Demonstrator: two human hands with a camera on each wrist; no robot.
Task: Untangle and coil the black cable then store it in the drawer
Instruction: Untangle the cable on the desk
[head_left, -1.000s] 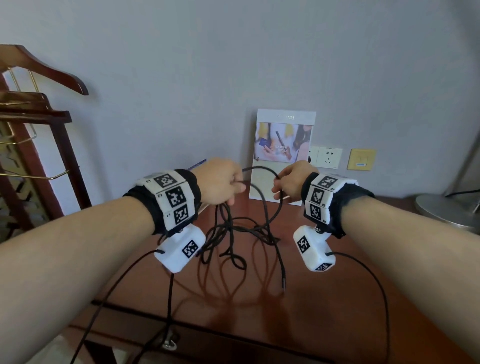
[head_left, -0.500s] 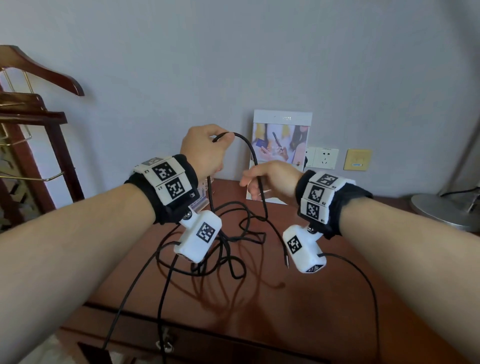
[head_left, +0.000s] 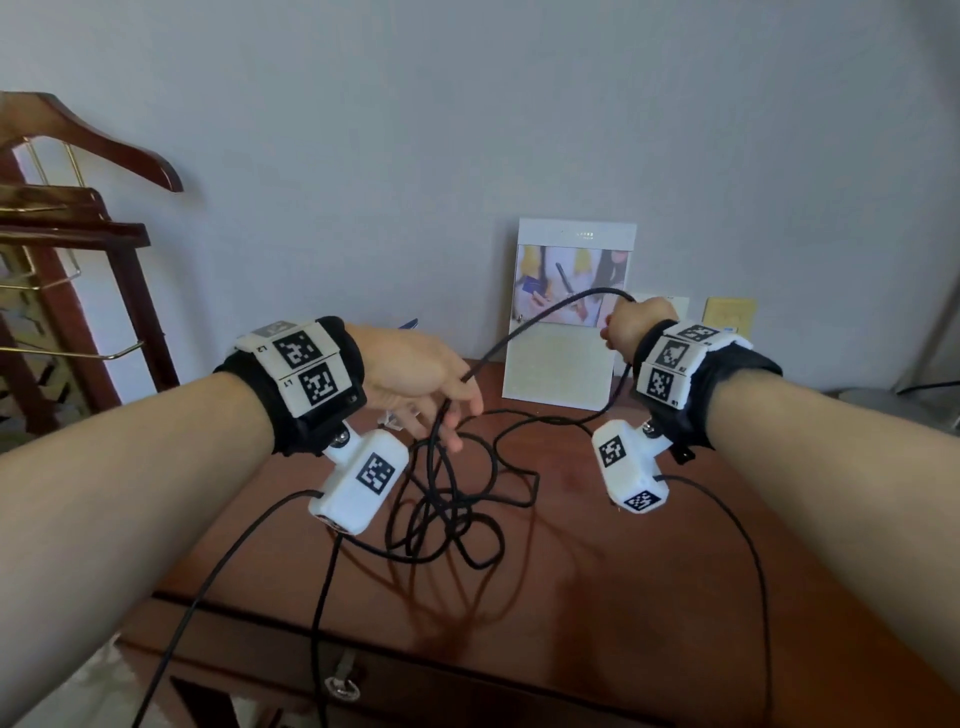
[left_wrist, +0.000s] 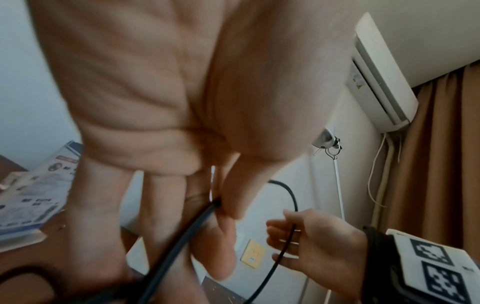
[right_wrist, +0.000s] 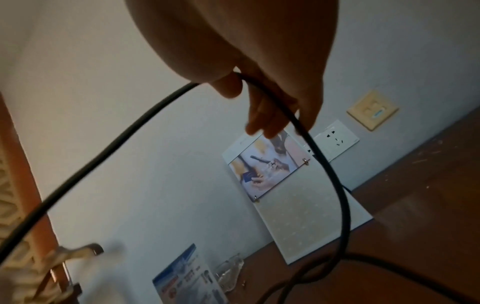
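Both grips grasping black cable (head_left: 540, 317), right hand (head_left: 631, 327) risen, left hand (head_left: 415, 379) lowered.

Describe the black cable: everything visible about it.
The black cable is thin, round and looks rubber-sheathed. Most of it lies in a tangle of crossing loops on the brown wooden desk. One stretch rises from the left hand, which pinches it between thumb and fingers, and arches to the raised right hand, whose curled fingers hold it. From there it drops back to the desk. No plug is clearly visible.
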